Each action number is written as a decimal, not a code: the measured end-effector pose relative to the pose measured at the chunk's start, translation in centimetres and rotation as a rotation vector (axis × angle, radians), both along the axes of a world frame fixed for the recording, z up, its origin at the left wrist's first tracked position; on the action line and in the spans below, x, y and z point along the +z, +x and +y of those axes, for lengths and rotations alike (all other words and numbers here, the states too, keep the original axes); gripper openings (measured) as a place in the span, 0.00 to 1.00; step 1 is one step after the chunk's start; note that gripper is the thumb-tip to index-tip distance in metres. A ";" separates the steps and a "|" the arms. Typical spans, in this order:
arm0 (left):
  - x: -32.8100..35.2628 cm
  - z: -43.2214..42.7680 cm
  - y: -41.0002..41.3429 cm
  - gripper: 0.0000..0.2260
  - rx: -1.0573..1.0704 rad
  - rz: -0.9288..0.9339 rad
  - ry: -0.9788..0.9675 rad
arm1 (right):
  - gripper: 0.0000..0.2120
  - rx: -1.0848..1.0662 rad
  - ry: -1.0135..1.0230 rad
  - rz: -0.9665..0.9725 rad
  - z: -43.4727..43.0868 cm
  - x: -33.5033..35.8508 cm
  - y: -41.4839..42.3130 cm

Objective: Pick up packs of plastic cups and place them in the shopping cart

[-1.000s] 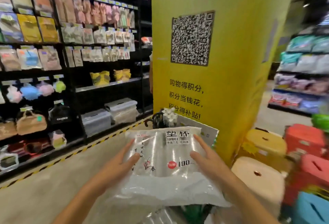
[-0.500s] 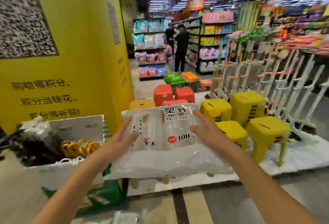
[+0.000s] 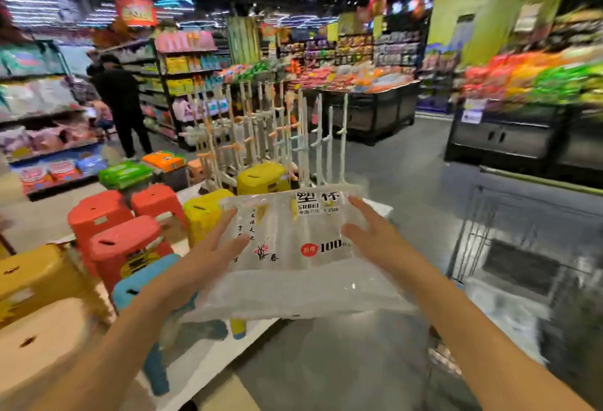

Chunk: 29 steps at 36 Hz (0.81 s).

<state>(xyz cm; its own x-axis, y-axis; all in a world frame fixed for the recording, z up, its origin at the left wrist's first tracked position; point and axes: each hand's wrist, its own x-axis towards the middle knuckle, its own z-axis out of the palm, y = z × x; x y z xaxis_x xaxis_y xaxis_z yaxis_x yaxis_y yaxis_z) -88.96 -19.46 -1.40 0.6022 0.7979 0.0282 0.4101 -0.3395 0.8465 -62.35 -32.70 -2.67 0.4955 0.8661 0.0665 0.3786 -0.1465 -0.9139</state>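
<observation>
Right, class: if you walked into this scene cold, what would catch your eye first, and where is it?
First, the clear pack of plastic cups, held flat at centre between the left hand and right hand. Then the bright red stools and yellow stools stacked to the left, with a wire cart on the right.

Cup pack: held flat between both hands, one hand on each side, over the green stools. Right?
Not quite. The head view shows the cup pack held between the left hand and right hand, but the stools beside it are red, yellow and blue.

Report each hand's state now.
Left hand: open, straight fingers pressing the clear plastic pack of cups.
Right hand: open, pressing its other side.
</observation>
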 end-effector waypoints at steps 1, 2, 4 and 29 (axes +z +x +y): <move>-0.1 0.1 2.1 0.31 -0.024 0.002 -0.021 | 0.28 -0.027 0.002 0.000 -0.7 -0.1 1.6; -0.3 0.5 4.2 0.33 -0.036 0.003 -0.036 | 0.28 -0.058 -0.004 -0.002 -1.3 -0.3 3.3; -0.8 0.9 8.3 0.37 -0.090 -0.023 -0.058 | 0.29 -0.113 0.001 -0.022 -2.5 -0.7 6.4; -5.7 5.1 44.7 0.27 -0.760 0.044 -0.146 | 0.28 -0.758 -0.066 -0.032 -10.2 -4.3 26.7</move>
<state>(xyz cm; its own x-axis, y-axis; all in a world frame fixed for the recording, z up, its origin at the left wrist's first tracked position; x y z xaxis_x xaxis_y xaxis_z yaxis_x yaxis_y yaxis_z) -44.21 -14.33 -7.06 0.9839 0.1584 -0.0821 0.1434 -0.4277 0.8925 -35.63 -42.94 -6.97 0.9551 0.2919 0.0511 0.1790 -0.4309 -0.8844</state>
